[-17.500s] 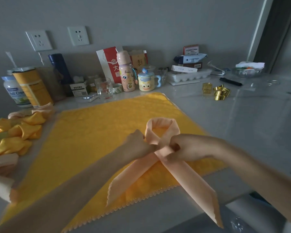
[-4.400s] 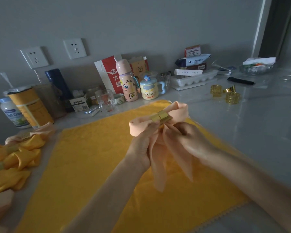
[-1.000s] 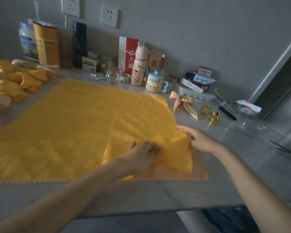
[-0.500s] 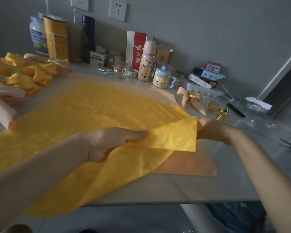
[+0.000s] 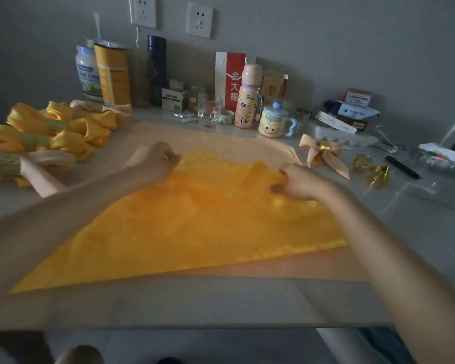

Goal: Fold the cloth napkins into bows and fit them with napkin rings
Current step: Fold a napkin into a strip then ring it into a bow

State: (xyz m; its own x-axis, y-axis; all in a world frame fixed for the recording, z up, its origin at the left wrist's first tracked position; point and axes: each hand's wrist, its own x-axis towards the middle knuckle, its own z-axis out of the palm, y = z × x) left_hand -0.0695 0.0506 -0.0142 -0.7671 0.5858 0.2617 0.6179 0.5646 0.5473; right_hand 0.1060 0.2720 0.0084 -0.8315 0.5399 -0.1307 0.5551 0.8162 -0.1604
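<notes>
Fabric: yellow napkin (image 5: 208,227), glossy, with a faint woven pattern, lying flat at frame centre as a broad triangle. It sits on a spread peach napkin (image 5: 221,143) of matte cloth, whose zigzag-cut edge shows along the near side. Both lie on a smooth, pale, reflective table (image 5: 418,219).

Orientation: the yellow napkin's long axis follows its lower edge, from lower left of frame up toward the right-middle. Its narrower top points to the upper centre, between the hands.

Left hand (image 5: 155,161): fingers curled, pinching the upper-left end of the yellow napkin. Right hand (image 5: 297,182): fingers curled onto the upper-right flap, pinching the cloth; blur hides the finer finger detail.

Upper right: a finished peach bow (image 5: 313,153), tails trailing toward lower right, cinched by a shiny gold napkin ring (image 5: 326,147). Loose gold rings (image 5: 361,162) lie just beyond it. Upper left: a heap of yellow bows (image 5: 63,130), loops soft and rounded.
</notes>
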